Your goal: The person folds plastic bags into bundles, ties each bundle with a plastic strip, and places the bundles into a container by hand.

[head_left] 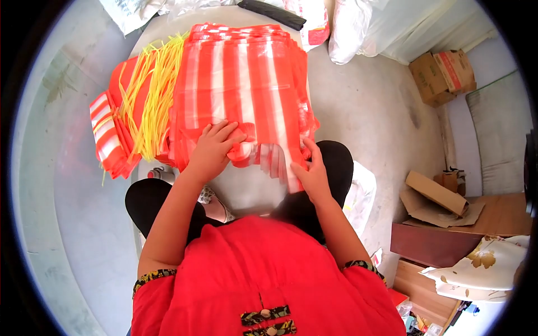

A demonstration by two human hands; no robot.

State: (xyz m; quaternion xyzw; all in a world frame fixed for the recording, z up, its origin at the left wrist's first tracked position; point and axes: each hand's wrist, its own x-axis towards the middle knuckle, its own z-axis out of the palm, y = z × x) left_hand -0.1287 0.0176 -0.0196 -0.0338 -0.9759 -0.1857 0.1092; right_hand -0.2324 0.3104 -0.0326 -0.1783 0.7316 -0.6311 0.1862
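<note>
A thick stack of red-and-white striped plastic bags (242,78) lies in front of me, its near edge cut into handle shapes. My left hand (216,147) rests on the near left part of the stack, fingers stretched over the crumpled red film. At the near right corner, my right hand (311,171) has its thumb and fingers around the edge of a striped bag. Its fingertips are partly hidden by the film. Left of the stack lies a bunch of yellow plastic strips (152,95), over more folded red-and-white bags (106,134).
A black roll (273,14) and white plastic sacks (350,28) lie beyond the stack. Cardboard boxes (443,77) stand at the far right. Nearer on the right, a flattened carton (437,201) lies on a brown cabinet (426,243). My knees are under the near edge.
</note>
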